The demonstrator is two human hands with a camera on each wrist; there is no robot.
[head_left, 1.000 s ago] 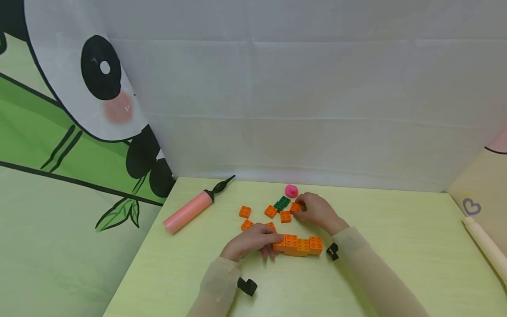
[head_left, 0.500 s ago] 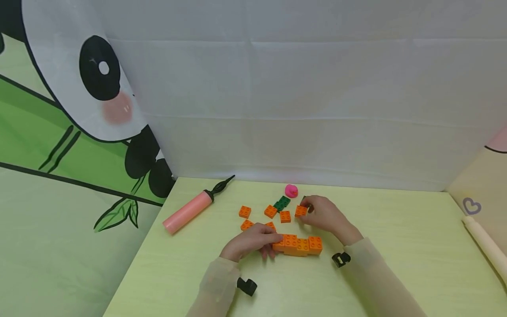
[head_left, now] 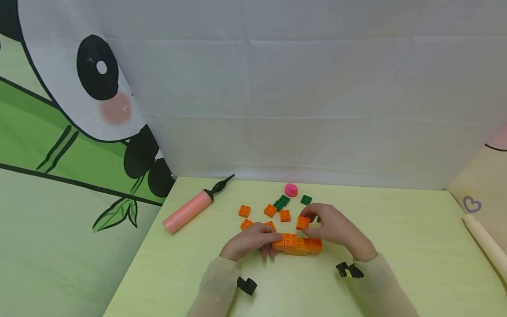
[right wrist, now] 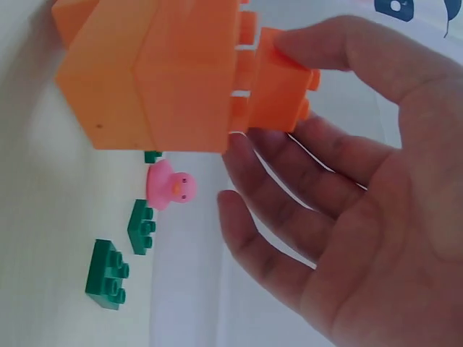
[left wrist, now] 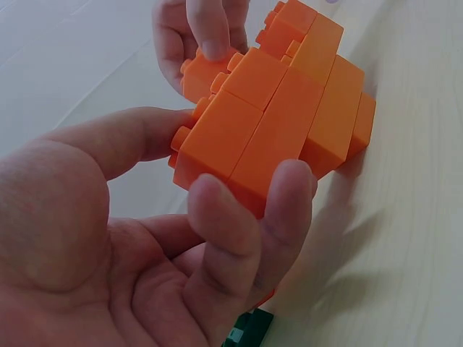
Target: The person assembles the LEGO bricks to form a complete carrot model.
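A built row of joined orange building bricks (head_left: pixel 296 246) lies on the table, with steps along its underside in the left wrist view. Gripping its left end between thumb and fingers is my left hand (head_left: pixel 251 242). My right hand (head_left: pixel 336 226) pinches a single orange brick (head_left: pixel 303 223) just behind the row. Seen from the right wrist, that small brick (right wrist: pixel 278 83) sits between thumb and fingers, close beside the studs of the row (right wrist: pixel 173 79). The right hand's other fingers are spread and touch nothing.
Several loose orange bricks (head_left: pixel 244 211) are scattered behind the left hand. Green bricks (head_left: pixel 306 200) and a pink toy duck (head_left: pixel 291 190) lie farther back. A pink hand pump (head_left: pixel 188 212) with a black nozzle rests at the back left. White cloth (head_left: pixel 317 110) hangs behind the table (head_left: pixel 396 229).
My right hand has drawn the orange brick away from the green bricks, toward the joined row. Green bricks it covered now show. The left hand stays on the row.
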